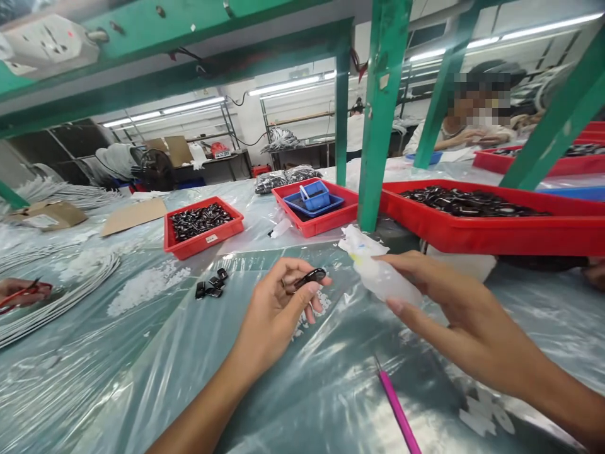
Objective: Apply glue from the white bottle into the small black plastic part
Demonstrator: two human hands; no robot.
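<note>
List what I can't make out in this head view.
All in the head view:
Black part: one end hidden by the left hand.
Bottle: partly covered by the right hand.
Pink tool: handle end cut off by bottom edge.
Label on leftmost red tray: writing too small.

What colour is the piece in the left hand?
Glossy black; the piece in the left hand shows best in the head view.
</note>
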